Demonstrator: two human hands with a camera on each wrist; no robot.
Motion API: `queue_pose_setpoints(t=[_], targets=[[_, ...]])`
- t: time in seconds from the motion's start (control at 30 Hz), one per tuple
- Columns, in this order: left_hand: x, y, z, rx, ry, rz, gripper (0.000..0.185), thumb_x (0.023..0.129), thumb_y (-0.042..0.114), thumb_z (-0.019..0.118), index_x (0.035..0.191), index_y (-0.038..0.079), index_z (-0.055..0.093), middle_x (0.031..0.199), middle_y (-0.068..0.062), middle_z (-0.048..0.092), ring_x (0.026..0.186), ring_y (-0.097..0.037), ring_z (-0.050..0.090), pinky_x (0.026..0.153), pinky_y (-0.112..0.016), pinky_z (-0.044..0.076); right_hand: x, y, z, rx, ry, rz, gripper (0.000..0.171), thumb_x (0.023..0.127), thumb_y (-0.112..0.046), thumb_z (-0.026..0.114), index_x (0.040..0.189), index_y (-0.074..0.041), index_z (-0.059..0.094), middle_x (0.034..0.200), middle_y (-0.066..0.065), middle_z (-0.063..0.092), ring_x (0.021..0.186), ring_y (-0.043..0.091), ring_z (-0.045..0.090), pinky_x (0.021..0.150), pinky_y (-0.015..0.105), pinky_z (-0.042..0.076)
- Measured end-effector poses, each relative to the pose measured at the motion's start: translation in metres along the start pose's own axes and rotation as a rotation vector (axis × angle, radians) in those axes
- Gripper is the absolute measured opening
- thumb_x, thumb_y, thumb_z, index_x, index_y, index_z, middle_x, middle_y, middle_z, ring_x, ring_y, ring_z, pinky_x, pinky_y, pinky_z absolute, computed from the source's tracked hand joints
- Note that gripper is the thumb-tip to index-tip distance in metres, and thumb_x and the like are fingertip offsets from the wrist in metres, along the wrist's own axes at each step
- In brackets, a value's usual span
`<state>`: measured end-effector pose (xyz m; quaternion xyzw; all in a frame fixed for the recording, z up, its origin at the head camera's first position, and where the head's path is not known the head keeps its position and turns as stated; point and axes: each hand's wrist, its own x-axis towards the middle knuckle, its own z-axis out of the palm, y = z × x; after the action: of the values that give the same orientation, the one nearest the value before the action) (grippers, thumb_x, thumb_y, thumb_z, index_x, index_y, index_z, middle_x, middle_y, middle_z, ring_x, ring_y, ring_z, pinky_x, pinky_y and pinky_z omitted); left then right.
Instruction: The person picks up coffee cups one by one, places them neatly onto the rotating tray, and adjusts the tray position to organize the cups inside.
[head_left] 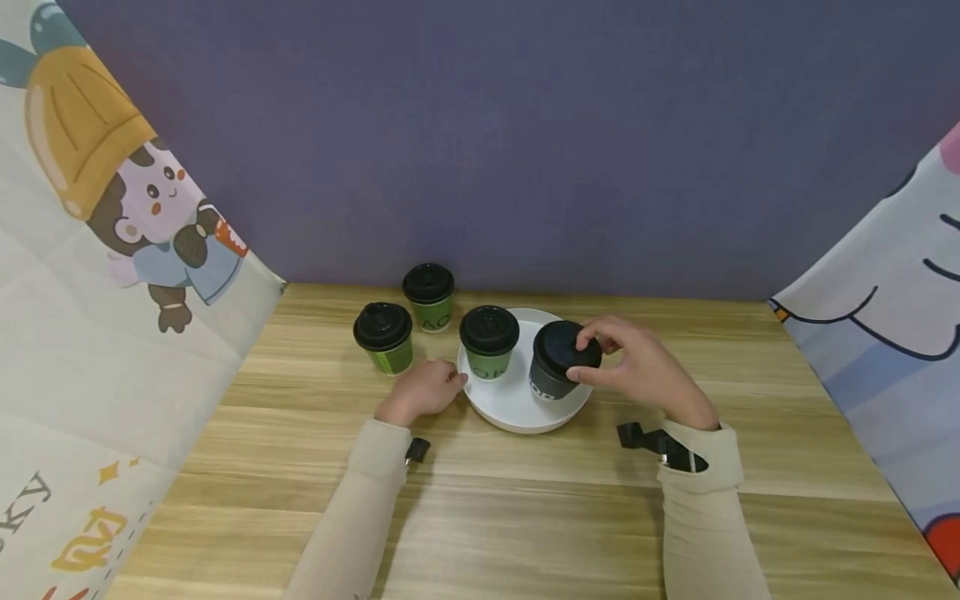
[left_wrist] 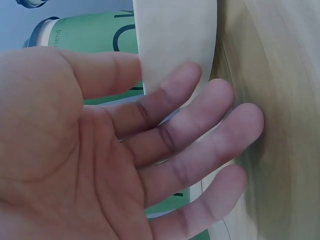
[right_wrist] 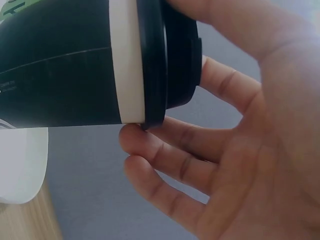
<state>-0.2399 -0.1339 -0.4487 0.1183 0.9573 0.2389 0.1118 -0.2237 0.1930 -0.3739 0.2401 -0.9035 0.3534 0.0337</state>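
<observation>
Right hand point(head_left: 637, 362) grips the black plastic lid point(head_left: 558, 343) of a dark grey paper cup point(head_left: 550, 379) — thumb and fingers spread about the lid's width. Cup body sits below the grip, over the right part of the round white plate point(head_left: 517, 410); base contact unclear. Left hand point(head_left: 425, 390) loosely pinches the plate's left rim — thumb over edge, index against outer wall. Black-lidded green paper cup point(head_left: 488, 346) on plate's left part; two similar green cups point(head_left: 390, 358) left of plate.
</observation>
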Motion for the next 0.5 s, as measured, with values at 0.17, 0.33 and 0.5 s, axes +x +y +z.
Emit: queue_pose_setpoints(t=[0.17, 0.33, 0.5], targets=[[0.001, -0.001, 0.001, -0.005, 0.011, -0.006, 0.041, 0.107, 0.032, 0.05, 0.071, 0.014, 0.058, 0.065, -0.001, 0.05, 0.057, -0.017, 0.047, 0.056, -0.031, 0.038, 0.0, -0.002, 0.003, -0.002, -0.019, 0.003, 0.035, 0.081, -0.034, 0.089, 0.103, -0.023, 0.065, 0.108, -0.001, 0.063, 0.095, 0.019, 0.053, 0.091, 0.043, 0.048], [0.003, -0.002, 0.004, -0.015, 0.028, -0.032, 0.041, 0.108, 0.032, 0.046, 0.077, 0.013, 0.064, 0.065, -0.003, 0.053, 0.057, -0.018, 0.049, 0.056, -0.032, 0.04, 0.001, -0.005, 0.008, 0.005, -0.033, -0.017, 0.035, 0.079, -0.033, 0.09, 0.101, -0.021, 0.065, 0.107, -0.001, 0.065, 0.094, 0.024, 0.055, 0.089, 0.041, 0.049], [0.005, -0.002, 0.006, -0.031, 0.071, -0.041, 0.041, 0.109, 0.032, 0.044, 0.079, 0.013, 0.064, 0.066, -0.005, 0.053, 0.057, -0.019, 0.05, 0.057, -0.033, 0.041, 0.003, -0.008, 0.013, 0.017, -0.045, -0.063, 0.034, 0.078, -0.03, 0.091, 0.099, -0.02, 0.065, 0.103, -0.003, 0.065, 0.09, 0.027, 0.054, 0.083, 0.034, 0.046]])
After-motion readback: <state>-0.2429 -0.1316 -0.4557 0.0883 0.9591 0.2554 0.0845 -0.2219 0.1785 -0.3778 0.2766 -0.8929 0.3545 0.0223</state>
